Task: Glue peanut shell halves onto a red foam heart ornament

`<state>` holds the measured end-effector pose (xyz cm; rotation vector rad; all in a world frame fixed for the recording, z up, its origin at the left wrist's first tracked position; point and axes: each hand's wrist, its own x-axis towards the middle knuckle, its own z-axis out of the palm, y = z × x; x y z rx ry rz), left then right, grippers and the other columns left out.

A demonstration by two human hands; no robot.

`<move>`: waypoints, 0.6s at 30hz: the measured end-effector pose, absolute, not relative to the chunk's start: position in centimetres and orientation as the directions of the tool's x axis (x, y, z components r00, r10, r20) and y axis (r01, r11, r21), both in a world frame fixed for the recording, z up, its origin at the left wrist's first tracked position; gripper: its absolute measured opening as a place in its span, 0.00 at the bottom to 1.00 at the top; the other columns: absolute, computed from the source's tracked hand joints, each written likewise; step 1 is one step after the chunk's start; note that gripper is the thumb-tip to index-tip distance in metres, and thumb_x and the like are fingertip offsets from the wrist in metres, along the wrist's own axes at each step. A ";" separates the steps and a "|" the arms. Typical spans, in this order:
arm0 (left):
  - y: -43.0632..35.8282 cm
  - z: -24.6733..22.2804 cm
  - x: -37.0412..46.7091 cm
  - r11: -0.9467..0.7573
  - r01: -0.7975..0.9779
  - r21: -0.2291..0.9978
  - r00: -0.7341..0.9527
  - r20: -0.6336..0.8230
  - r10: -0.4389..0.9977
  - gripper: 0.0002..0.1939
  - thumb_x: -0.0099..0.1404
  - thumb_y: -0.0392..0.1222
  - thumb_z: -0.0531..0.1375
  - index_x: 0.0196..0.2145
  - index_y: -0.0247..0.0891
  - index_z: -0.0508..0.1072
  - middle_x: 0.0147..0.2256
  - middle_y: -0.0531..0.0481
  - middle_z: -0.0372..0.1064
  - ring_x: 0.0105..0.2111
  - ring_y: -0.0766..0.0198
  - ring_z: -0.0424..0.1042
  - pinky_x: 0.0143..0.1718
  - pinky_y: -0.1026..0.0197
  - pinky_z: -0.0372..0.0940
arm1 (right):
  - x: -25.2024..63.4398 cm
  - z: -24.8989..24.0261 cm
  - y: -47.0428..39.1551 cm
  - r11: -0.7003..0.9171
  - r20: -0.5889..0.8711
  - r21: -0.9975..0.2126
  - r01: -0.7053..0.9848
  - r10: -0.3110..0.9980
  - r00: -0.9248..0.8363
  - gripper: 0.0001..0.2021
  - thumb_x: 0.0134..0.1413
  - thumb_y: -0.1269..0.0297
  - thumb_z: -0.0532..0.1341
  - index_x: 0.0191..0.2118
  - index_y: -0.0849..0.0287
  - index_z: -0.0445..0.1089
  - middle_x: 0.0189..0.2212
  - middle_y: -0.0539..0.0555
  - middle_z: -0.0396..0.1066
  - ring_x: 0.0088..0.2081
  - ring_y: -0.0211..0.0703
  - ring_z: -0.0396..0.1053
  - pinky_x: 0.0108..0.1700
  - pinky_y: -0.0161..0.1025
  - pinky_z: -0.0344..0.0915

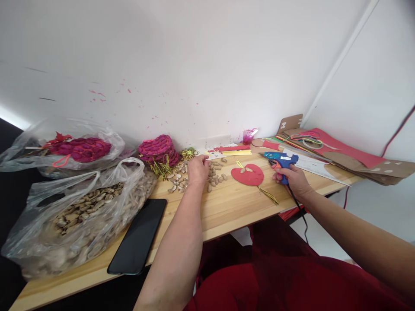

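My left hand (pixel 198 169) is over the loose pistachio-like shells (pixel 214 175) at the middle of the table, its fingers bent; whether it pinches anything is hidden. My right hand (pixel 292 179) is wrapped round a blue glue gun (pixel 282 160), whose nozzle points left. Between the hands lies a red round paper piece (pixel 248 176) with a yellow loop at its top and a few shells on it. A yellow-green tassel (pixel 268 195) hangs from its lower edge onto the wood.
Plastic bags, one full of shells (pixel 87 207), and a black phone (pixel 138 237) take up the left. Stacked magenta discs (pixel 158 149) stand behind. A cup (pixel 248 137) is by the wall; paper and cardboard (pixel 350 151) lie right. The glue gun's cable (pixel 300 207) hangs over the front edge.
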<state>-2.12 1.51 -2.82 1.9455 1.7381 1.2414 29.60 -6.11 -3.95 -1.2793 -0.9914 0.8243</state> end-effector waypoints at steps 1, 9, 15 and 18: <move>1.5 -2.8 -2.1 -0.254 0.688 0.679 -0.078 0.417 0.905 0.12 0.65 0.34 0.61 0.44 0.37 0.81 0.42 0.45 0.80 0.43 0.58 0.77 0.52 0.59 0.67 | 29.6 -4.0 -6.1 0.127 0.132 -0.991 0.036 0.918 0.374 0.10 0.40 0.64 0.69 0.25 0.56 0.66 0.16 0.46 0.64 0.23 0.40 0.68 0.27 0.37 0.65; 1.9 -2.9 -2.2 -0.229 0.659 0.717 -0.112 0.394 0.912 0.12 0.64 0.32 0.61 0.44 0.37 0.81 0.43 0.45 0.80 0.43 0.59 0.77 0.52 0.60 0.67 | 29.7 -4.0 -6.0 0.137 0.139 -0.990 0.033 0.923 0.358 0.08 0.40 0.64 0.69 0.26 0.57 0.69 0.15 0.46 0.64 0.22 0.38 0.68 0.27 0.35 0.65; 2.5 -3.6 -2.4 -0.226 0.629 0.744 -0.124 0.383 0.915 0.12 0.63 0.30 0.61 0.43 0.37 0.81 0.42 0.44 0.80 0.41 0.59 0.78 0.50 0.59 0.68 | 29.7 -4.0 -5.9 0.136 0.135 -0.990 0.021 0.925 0.354 0.11 0.39 0.63 0.70 0.24 0.56 0.66 0.14 0.46 0.64 0.22 0.38 0.68 0.25 0.34 0.63; 2.9 -3.9 -2.5 -0.239 0.618 0.749 -0.117 0.387 0.914 0.13 0.63 0.29 0.60 0.43 0.36 0.81 0.42 0.44 0.80 0.42 0.60 0.78 0.50 0.59 0.68 | 29.6 -4.0 -5.9 0.139 0.135 -0.990 0.015 0.925 0.355 0.11 0.38 0.63 0.70 0.25 0.57 0.66 0.15 0.47 0.64 0.22 0.38 0.68 0.24 0.34 0.63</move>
